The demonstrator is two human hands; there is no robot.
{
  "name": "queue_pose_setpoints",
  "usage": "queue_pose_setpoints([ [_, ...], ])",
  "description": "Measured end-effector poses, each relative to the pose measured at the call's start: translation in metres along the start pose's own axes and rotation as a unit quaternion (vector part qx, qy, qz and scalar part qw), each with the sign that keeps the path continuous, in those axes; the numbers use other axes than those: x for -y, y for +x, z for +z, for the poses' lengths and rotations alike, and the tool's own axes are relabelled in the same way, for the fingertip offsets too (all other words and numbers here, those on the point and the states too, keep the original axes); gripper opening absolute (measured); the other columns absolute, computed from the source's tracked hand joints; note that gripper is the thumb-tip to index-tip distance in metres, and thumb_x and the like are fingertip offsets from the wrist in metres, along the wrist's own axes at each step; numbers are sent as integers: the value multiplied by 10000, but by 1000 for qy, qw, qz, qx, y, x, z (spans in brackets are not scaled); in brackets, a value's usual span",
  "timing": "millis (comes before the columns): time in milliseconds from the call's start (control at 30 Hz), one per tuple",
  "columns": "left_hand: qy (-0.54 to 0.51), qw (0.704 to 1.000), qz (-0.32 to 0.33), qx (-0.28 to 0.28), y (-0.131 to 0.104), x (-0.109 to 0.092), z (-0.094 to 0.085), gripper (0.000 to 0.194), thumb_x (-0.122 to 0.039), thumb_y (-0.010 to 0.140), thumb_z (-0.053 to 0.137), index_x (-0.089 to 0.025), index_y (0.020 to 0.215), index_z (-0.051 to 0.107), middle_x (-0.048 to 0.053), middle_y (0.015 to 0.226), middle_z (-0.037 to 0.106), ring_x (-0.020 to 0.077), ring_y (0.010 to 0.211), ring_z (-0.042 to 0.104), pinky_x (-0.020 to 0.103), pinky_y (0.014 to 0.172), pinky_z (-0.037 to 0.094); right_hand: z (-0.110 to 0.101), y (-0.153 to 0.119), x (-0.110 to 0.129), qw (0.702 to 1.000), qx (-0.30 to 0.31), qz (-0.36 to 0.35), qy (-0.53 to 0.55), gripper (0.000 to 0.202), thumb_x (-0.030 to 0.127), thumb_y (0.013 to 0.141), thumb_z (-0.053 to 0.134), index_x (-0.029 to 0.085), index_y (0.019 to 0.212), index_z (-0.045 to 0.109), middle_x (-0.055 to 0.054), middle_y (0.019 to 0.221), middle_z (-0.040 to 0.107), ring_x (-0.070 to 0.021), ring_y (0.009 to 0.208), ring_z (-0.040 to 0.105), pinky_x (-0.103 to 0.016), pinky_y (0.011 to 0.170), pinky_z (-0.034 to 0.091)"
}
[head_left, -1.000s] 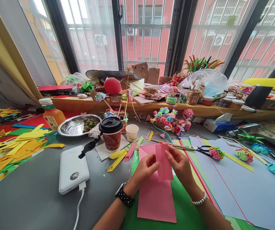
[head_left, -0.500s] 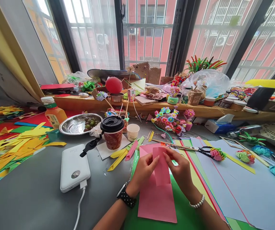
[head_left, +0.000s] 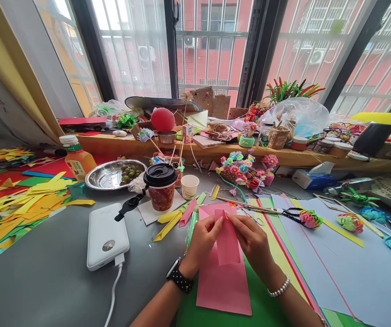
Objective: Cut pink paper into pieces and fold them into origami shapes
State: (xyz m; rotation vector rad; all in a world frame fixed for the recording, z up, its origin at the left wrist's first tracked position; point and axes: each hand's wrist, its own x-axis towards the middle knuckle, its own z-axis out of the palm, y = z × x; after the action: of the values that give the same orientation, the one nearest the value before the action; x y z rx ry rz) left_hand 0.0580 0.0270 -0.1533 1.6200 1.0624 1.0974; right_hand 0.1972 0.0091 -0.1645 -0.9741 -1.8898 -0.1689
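Between my two hands I hold a narrow pink paper strip [head_left: 228, 247] by its top end. My left hand [head_left: 204, 236] pinches its left edge, thumb on the front. My right hand [head_left: 252, 236] closes on the upper right edge with thumb and fingertips. Below the strip lies a larger pink paper sheet [head_left: 223, 288], resting on a green surface [head_left: 267, 309]. Just left of my hands are folded yellow paper pieces [head_left: 168, 227] and a folded pink piece [head_left: 187, 212].
A white power bank [head_left: 107, 236] with a cable lies left, near a lidded coffee cup [head_left: 161, 188] and a paper cup [head_left: 190, 186]. Black-handled scissors [head_left: 293, 214] and coloured paper sheets [head_left: 345, 263] lie right. A metal plate [head_left: 96, 178] with green fruit stands behind.
My right hand's fingers have shifted down and inward, closing at the strip's upper right edge. My left hand still grips the strip, and the view has moved slightly.
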Motion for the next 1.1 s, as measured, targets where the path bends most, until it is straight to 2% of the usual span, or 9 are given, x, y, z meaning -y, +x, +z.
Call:
queue_pose_setpoints([
  [600,-3,1000,8,-27,0,-4,-1,353,-373,757,422,-180,506,267,-62,509,233,69,472,230,206,438,197,0,-1,0,997,19,-44,-65,408,78,803,432,191,1195,428,-95,959,604,-193,866,544,-324,728,475],
  [1100,13,999,12,-34,0,-2,-1,348,-377,745,438,-175,510,278,-66,510,234,69,487,230,200,447,203,-1,0,0,994,63,-28,-86,464,80,796,401,229,1235,374,-65,1054,583,-207,915,537,-361,763,466],
])
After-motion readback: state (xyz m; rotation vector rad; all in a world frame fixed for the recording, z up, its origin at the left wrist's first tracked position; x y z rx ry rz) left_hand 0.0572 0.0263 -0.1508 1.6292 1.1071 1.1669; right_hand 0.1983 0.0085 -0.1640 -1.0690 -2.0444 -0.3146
